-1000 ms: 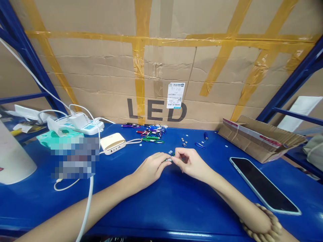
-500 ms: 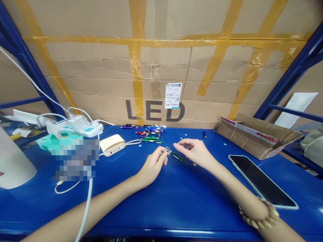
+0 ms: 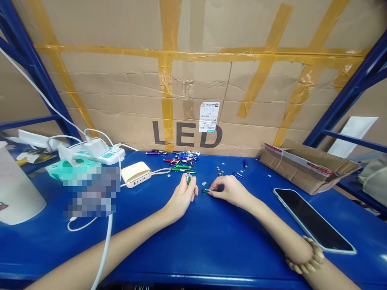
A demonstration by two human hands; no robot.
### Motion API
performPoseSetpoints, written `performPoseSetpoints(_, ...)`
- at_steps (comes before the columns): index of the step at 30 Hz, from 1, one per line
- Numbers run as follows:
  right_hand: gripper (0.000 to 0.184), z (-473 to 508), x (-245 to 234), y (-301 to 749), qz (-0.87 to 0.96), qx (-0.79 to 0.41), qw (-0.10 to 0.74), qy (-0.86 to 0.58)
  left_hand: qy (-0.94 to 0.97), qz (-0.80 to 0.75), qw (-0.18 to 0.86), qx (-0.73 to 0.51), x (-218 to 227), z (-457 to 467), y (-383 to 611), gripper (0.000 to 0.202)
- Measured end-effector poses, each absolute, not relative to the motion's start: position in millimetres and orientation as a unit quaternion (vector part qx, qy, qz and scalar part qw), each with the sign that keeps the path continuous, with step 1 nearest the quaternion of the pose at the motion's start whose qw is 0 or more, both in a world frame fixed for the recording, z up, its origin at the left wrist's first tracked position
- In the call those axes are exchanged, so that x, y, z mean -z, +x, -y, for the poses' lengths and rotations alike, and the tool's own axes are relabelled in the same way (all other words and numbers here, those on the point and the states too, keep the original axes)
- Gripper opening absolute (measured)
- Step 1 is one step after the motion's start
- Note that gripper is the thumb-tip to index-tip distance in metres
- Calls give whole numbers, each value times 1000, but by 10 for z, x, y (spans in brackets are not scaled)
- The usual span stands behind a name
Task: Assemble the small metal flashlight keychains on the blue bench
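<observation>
Holding: the left hand (image 3: 180,198) has its fingers wrapped round a green tube (image 3: 188,180), the silver-rimmed end showing above the thumb.
Pinching: the right hand (image 3: 231,191) has thumb and fingertips together on a green clip (image 3: 205,190), low over the bench (image 3: 211,245); cannot tell whether the clip touches it.
Between: a gap separates the two hands, with the clip in it.
Just beyond the clip: pale discs (image 3: 204,183), lying flat.
Beyond the right hand: small round pieces (image 3: 218,168), a blue clip (image 3: 239,176) and, farther back, a blue tube (image 3: 245,164).
Beyond the left hand: a pile of coloured tubes (image 3: 184,154) with clips, near the LED carton (image 3: 121,92).
Far right: a phone (image 3: 314,219), lying flat, in front of an open cardboard box (image 3: 302,171).
</observation>
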State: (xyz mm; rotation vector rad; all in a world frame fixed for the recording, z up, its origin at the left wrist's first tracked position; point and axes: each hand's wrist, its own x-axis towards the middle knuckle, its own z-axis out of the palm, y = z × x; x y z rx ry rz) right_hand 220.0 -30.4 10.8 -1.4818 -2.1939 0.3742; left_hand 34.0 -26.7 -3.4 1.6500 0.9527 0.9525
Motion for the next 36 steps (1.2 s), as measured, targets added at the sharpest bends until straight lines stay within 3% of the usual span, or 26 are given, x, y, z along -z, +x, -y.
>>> performPoseSetpoints(9, 16, 368, -101, 2080, 857, -104, 390, -320, 713, -361, 451, -397, 79, 215, 318, 18)
performPoseSetpoints(15, 35, 440, -133, 2048, 842, -77, 373, -382, 746, -367, 366, -419, -53, 243, 282, 15)
performPoseSetpoints(19, 30, 465, -146, 2024, 883, -18, 271, -382, 785, -375, 290, -399, -106, 265, 262, 13)
performPoseSetpoints(21, 30, 465, -148, 2013, 889, -21, 258, -378, 795, -373, 277, -389, -96, 268, 259, 12)
performPoseSetpoints(31, 37, 491, -180, 1939, 872, -24, 292, -392, 805, -354, 284, -383, -68, 274, 259, 13)
performPoseSetpoints(36, 34, 481, -183, 1981, 822, 18, 396, -410, 790, -372, 321, -367, -93, 306, 236, 19)
